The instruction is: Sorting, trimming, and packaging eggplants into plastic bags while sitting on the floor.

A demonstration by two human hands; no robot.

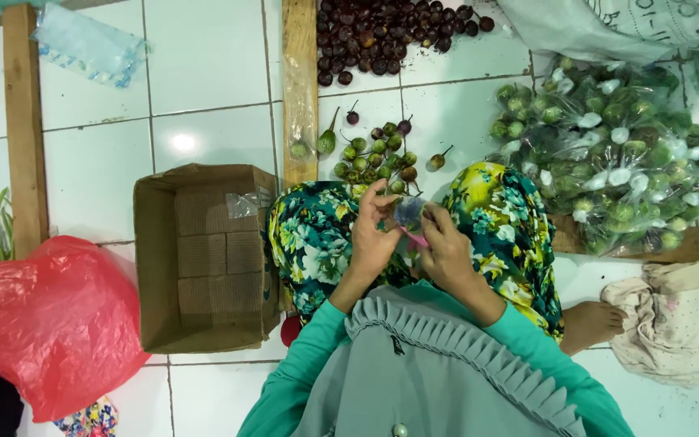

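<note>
Left hand (374, 235) raised over the lap, fingers curled and pinched on the neck of a small clear plastic bag (408, 212). Right hand (445, 247) just beside, fingers closed on the same bag and on a thin pink band (415, 238). Bag crinkled, glossy, something dark inside. Ahead of the knees, loose small round eggplants (378, 155), green and purple, smooth-skinned, stalked. Open brown cardboard box (204, 255) to the left, ribbed inside. Red plastic bag (50, 320) at lower left, crumpled. Heap of filled clear packets (608, 154) at the right. White glazed floor tiles (204, 57), wooden planks (299, 81) laid across.
</note>
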